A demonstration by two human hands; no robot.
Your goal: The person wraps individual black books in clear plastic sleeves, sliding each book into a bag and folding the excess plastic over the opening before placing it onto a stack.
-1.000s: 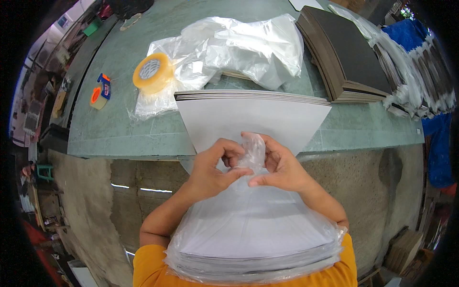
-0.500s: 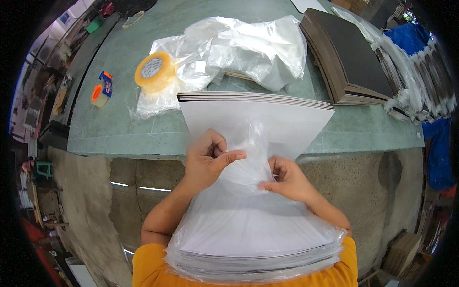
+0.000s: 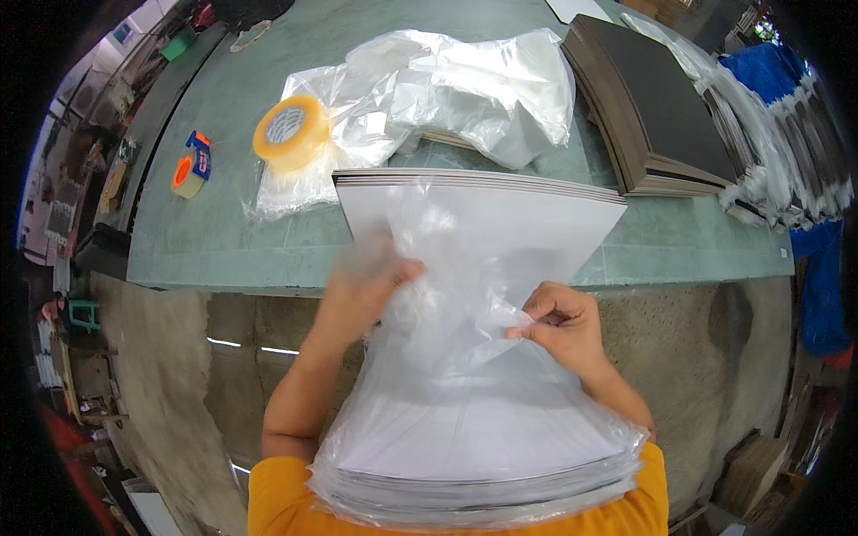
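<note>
A clear plastic bag (image 3: 438, 330) spreads between my hands, its loose end crumpled and reaching up over the white boards. My right hand (image 3: 563, 326) pinches the bag's edge between thumb and fingers. On the other side, my left hand (image 3: 371, 281) is partly smeared by motion, with its thumb against the plastic. Close to my body lies a stack of white sheets (image 3: 465, 447) wrapped in clear plastic. Beyond my hands, a stack of white boards with dark edges (image 3: 536, 210) leans up at the table's near edge.
On the green table (image 3: 223, 250) lie a pile of clear plastic bags (image 3: 474, 80), a tape roll (image 3: 290, 134) and a blue-orange tape dispenser (image 3: 192, 165). Dark boards (image 3: 661, 98) are stacked at right, beside plastic-wrapped bundles (image 3: 760, 134). A green stool (image 3: 84, 314) stands far left.
My hands have moved apart, the left up and leftward, the right slightly to the right. Between them the bag's gathered end has spread wider.
</note>
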